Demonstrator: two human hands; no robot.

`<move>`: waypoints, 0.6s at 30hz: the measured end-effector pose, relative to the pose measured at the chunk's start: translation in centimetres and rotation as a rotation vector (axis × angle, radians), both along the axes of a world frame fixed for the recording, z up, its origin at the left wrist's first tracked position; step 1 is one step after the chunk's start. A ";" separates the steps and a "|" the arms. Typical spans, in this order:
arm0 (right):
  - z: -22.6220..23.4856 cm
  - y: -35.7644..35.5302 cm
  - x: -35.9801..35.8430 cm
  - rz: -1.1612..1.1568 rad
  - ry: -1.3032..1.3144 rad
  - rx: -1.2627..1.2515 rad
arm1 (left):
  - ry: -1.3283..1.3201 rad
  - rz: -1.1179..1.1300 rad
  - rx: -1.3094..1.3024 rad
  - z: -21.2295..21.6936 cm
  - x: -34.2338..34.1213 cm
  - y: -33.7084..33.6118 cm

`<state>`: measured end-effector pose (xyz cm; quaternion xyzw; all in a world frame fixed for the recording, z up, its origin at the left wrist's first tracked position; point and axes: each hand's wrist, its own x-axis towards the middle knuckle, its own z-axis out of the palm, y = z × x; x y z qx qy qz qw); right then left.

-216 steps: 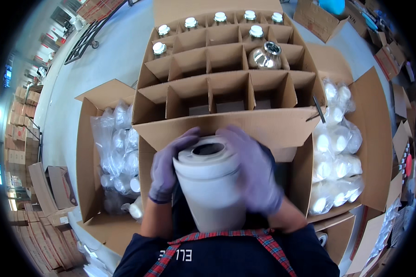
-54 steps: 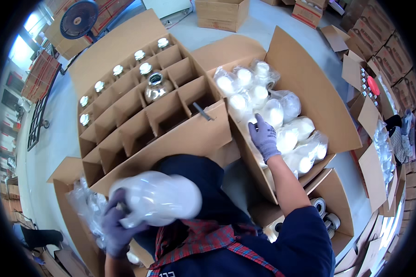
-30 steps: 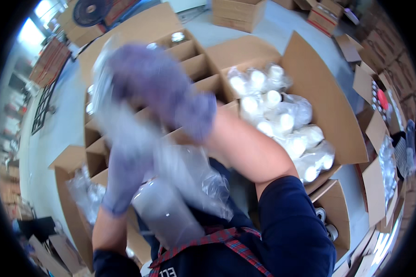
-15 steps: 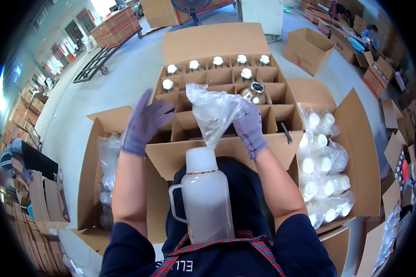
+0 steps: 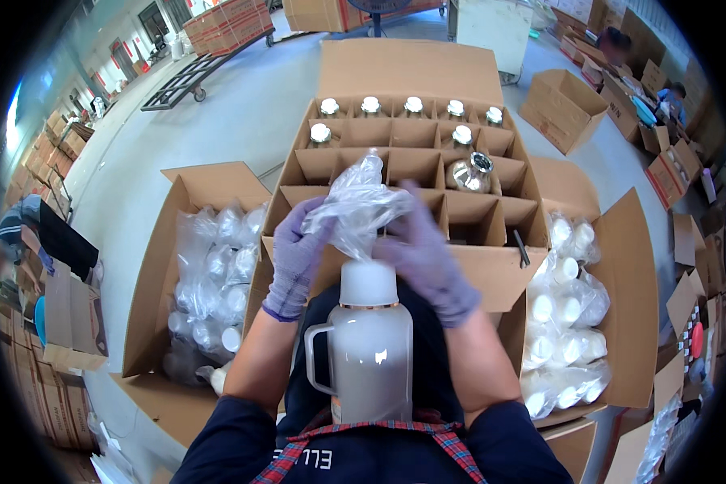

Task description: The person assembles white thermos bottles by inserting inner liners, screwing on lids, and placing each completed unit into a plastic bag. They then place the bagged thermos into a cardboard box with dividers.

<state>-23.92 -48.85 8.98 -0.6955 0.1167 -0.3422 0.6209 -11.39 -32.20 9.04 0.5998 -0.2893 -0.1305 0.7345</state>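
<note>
The person holds a white flask [image 5: 369,347] upright against the body, its handle on the person's left and its long axis running straight up toward the camera's centre. A clear plastic bag [image 5: 356,211] is bunched over the flask's cap, and both gloved hands work at it. The left hand [image 5: 297,256] has its fingers curled shut on the bag's left side. The right hand [image 5: 427,258] lies along the bag's right side with fingers stretched forward; it touches the plastic, but whether it pinches the film cannot be told, since the fingers blur.

The bag sits directly above the flask's top, between the 2 hands, so it lies along the same upright line as the flask. Both hands are about equally near the cap, the left one slightly lower on the neck.

Just beyond the hands stands a big divided carton [image 5: 411,145], with capped flasks in its far cells and 1 shiny metal flask [image 5: 469,172] in a cell on the right. Open boxes of bagged flasks flank the person: 1 on the left [image 5: 210,274] and 1 on the right [image 5: 569,323].
</note>
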 end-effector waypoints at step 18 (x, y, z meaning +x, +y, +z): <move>-8.4 3.0 -7.9 -0.141 0.071 -0.096 | 0.137 0.119 0.109 -3.9 -7.5 8.3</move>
